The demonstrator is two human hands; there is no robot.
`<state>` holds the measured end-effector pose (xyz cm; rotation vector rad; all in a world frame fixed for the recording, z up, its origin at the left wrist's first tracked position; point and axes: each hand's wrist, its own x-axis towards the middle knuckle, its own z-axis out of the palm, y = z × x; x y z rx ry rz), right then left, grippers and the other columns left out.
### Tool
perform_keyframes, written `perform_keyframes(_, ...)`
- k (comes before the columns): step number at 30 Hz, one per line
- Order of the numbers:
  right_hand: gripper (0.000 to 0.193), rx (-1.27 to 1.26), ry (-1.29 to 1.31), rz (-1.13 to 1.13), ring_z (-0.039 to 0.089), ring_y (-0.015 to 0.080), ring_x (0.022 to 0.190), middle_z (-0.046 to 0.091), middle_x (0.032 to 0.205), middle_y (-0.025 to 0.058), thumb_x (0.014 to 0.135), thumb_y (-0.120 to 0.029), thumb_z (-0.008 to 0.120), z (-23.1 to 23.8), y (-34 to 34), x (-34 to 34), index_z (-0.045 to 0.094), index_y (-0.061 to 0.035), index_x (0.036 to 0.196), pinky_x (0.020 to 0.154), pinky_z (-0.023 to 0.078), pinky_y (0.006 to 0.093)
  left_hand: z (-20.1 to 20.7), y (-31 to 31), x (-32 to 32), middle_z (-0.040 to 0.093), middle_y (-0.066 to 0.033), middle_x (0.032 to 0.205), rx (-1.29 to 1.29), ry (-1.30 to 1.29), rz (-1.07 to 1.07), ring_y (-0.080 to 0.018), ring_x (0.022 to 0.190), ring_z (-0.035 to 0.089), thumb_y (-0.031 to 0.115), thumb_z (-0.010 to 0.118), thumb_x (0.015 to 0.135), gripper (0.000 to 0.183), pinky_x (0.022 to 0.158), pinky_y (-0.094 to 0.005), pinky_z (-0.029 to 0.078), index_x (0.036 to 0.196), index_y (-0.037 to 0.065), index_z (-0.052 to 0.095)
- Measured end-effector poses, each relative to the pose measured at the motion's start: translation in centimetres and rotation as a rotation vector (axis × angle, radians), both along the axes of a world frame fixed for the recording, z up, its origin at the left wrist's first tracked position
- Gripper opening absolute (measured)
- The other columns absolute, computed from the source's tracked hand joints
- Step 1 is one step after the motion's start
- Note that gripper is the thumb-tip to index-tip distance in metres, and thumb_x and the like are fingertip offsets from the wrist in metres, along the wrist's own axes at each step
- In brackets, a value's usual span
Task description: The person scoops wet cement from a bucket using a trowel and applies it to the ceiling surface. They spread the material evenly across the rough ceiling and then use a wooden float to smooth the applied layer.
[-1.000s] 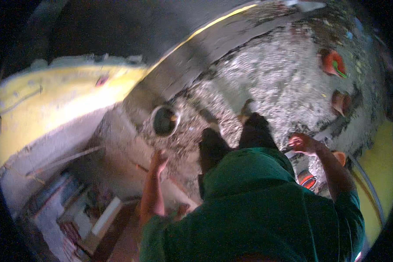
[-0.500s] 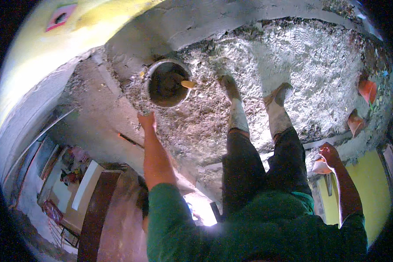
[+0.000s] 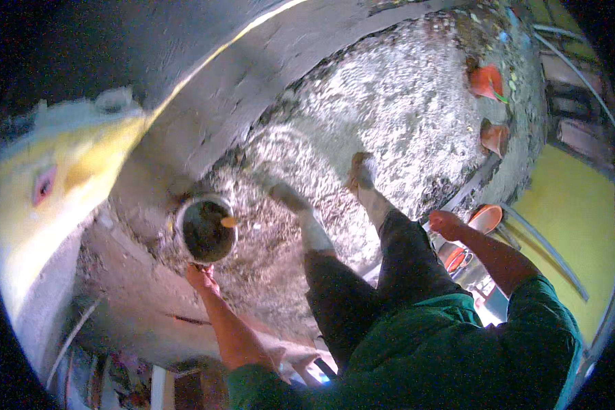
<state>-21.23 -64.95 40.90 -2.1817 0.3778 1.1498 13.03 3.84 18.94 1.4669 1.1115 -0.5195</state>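
Observation:
A round bucket with a pale rim stands on rough ground at the left, with dark grey, mortar-like material inside. An orange-yellow handle pokes over its right side; the tool's other end is hidden. My left hand is closed at the bucket's near rim and appears to grip it, though the fingertips are partly hidden. Out to the right, my right hand is curled into a fist, nothing visible in it. Beyond that fist is a shallow orange pan.
My feet, in pale coverings, stand on rough, wet-looking grey ground. A red-orange container and a brownish one lie at the far right. A smooth grey ledge curves along the far side. Near the left arm lies a thin dark bar.
The view has swung, shifting the bucket lower and leftward in the picture. My left hand has come up against the bucket's rim, where a gap showed before. My right hand stays a fist.

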Motion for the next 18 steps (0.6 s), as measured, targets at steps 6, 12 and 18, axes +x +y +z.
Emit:
perform_keyframes(6,0.044,-0.152,0.291,-0.144,0.062,0.0335,0.077,0.062,0.078,0.0154,0.084,-0.05,0.058,8.9,3.0,3.1,0.06,-0.0054,0.083,0.068,0.048,0.044,0.9,-10.0,-1.4,0.055,-0.0147,0.106,0.24,-0.169,-0.345,-0.0284,0.092,0.053,0.031,0.053,0.086,0.041,0.075,-0.0453,0.046,0.113,0.0,0.053)
perform_keyframes(12,0.034,0.29,0.491,0.024,0.062,0.0361,0.08,0.061,0.081,0.0169,0.087,-0.042,0.054,10.8,0.4,-5.3,0.062,-0.0083,0.086,0.068,0.051,0.045,10.1,-24.2,-1.6,0.044,-0.0168,0.13,0.204,0.05,-0.032,-0.0305,0.114,0.044,0.031,0.055,0.084,0.051,0.084,-0.0488,0.042,0.125,0.001,0.048)
perform_keyframes(18,0.023,0.498,0.0,0.066,0.062,0.0354,0.081,0.059,0.079,0.0169,0.087,-0.029,0.054,5.9,-6.1,-18.0,0.058,-0.0078,0.08,0.067,0.049,0.0464,18.6,-41.1,-6.5,0.049,-0.014,0.125,0.002,-0.075,-0.305,-0.0319,0.107,0.049,0.034,0.052,0.088,0.048,0.089,-0.0488,0.041,0.126,0.004,0.047)
